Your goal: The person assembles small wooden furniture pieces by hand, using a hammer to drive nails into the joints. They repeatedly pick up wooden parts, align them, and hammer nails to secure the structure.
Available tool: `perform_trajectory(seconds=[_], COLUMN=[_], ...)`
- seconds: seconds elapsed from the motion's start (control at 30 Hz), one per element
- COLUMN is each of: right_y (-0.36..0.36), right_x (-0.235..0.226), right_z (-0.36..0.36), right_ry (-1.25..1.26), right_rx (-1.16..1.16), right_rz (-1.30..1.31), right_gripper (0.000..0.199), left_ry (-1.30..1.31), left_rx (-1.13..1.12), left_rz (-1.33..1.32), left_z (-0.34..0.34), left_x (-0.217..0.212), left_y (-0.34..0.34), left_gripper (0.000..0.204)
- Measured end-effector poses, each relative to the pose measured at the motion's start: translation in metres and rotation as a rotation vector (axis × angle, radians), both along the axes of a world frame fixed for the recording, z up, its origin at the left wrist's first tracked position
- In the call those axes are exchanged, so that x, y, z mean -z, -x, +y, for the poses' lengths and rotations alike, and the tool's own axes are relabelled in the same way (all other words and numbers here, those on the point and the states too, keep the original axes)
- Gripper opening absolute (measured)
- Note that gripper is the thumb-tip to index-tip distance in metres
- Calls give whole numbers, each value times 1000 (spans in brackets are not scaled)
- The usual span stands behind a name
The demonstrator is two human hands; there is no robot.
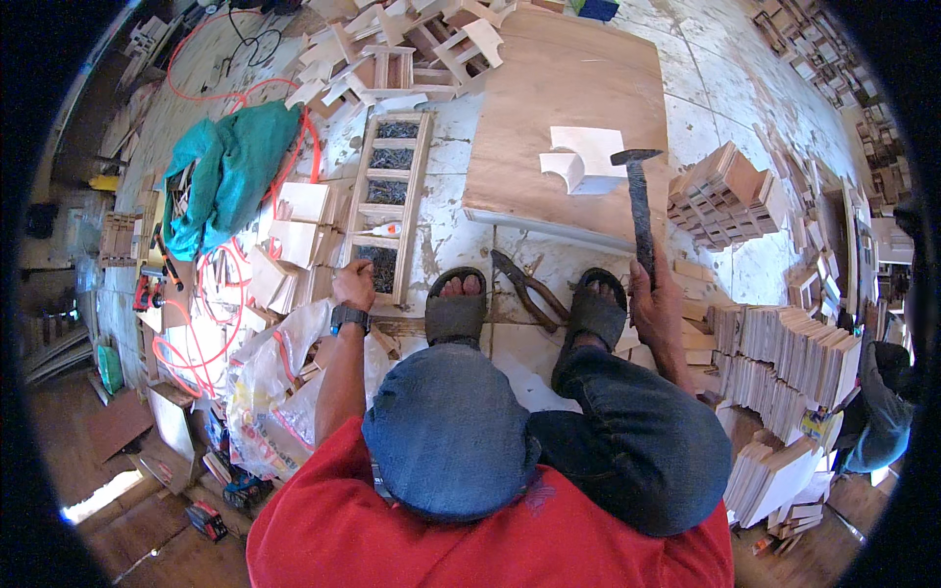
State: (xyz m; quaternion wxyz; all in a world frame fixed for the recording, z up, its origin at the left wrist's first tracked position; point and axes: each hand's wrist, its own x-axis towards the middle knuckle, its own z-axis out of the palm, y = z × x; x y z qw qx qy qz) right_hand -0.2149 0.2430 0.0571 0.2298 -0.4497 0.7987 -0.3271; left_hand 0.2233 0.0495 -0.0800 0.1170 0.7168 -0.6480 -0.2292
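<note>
My right hand (655,304) grips the handle of a dark hammer (639,201), whose head is raised over a pale wooden piece (580,157) lying on a brown plywood board (569,108). My left hand (355,284) reaches into the nearest compartment of a long wooden tray (388,196) filled with dark nails; the fingers are hidden inside it. My sandalled feet rest on the floor between the hands, and brown pliers (529,289) lie between them.
Stacks of small wooden blocks (720,196) and thin boards (784,358) stand at the right. A teal cloth (230,171), orange hose (211,323), plastic bags (270,372) and wood offcuts crowd the left. Wooden frames (412,49) pile up beyond the tray.
</note>
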Motion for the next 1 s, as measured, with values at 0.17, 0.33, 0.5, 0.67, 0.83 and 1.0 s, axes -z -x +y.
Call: perform_trajectory(seconds=[0.17, 0.33, 0.5, 0.67, 0.83, 1.0], right_y=[-2, -6, -6, -5, -9, -10], right_x=[-4, -13, -24, -23, -23, -27], right_z=[-8, -14, -15, -18, -18, -15], right_ry=[73, -32, -79, -133, -78, -101], right_rx=[-24, -37, -25, -36, -25, -10], right_rz=[32, 18, 59, 21, -4, -93], right_gripper=[45, 48, 49, 51, 50, 48], left_ry=[41, 157, 393, 551, 406, 397], left_rx=[35, 316, 537, 809, 779, 677], left_rz=[475, 735, 482, -30, 225, 731], left_z=[-11, -32, -39, -41, -30, -14], left_x=[-35, -56, -60, -76, -111, -128], left_y=[59, 171, 235, 232, 252, 306], left_gripper=[19, 23, 31, 37, 22, 13])
